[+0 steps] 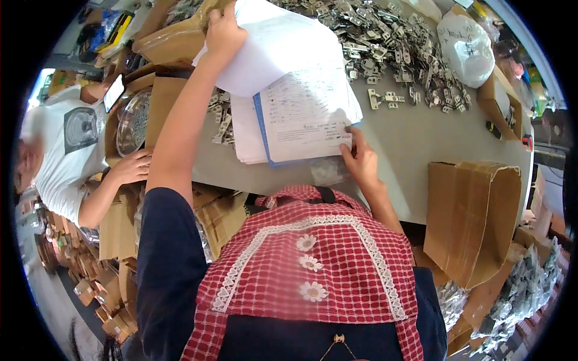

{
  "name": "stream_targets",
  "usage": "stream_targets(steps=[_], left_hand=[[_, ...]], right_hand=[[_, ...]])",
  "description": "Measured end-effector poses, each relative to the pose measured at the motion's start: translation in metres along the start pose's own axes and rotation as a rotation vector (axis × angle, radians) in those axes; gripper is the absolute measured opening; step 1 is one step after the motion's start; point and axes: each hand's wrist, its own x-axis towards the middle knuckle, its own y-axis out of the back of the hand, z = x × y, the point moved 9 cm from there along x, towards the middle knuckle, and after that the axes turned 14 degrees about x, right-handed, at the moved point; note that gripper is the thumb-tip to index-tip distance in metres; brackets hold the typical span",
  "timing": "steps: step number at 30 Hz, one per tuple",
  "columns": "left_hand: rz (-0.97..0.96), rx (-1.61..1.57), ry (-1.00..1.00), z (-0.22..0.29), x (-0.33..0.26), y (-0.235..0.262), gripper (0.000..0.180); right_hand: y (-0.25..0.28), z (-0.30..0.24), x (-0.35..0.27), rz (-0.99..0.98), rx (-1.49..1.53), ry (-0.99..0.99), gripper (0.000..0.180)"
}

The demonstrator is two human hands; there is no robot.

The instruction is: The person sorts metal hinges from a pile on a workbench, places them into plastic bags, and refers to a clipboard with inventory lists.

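Observation:
My left hand (226, 35) is closed on the upper left edge of a lifted white sheet of paper (265, 45), which curls up over the pile. Beneath it lies a printed sheet (307, 114) with rows of text and handwritten marks. A blue folder or backing sheet (262, 129) shows along its left side, with more white papers (245, 135) under that. My right hand (363, 161) grips the printed sheet's lower right corner, thumb on top and fingers along the edge. A small clear plastic bag (329, 171) lies just below the papers.
A heap of metal hinge parts (391, 45) covers the far table (397, 141). A white plastic bag (468, 51) and an open carton (503, 102) stand far right; a cardboard box (463, 216) stands near right. At left, another person (66, 144) holds a phone (114, 94) beside a carton (165, 108).

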Motion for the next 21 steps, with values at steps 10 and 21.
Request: stream_targets(steps=[10, 21], left_hand=[[-0.140, -0.041, 0.076, -0.007, -0.006, -0.046, 0.067], [-0.053, 0.025, -0.012, -0.016, -0.014, -0.066, 0.057]], right_hand=[[0.000, -0.001, 0.001, 0.046, 0.010, -0.086, 0.039], [-0.005, 0.004, -0.005, 0.123, -0.027, 0.064, 0.036]])
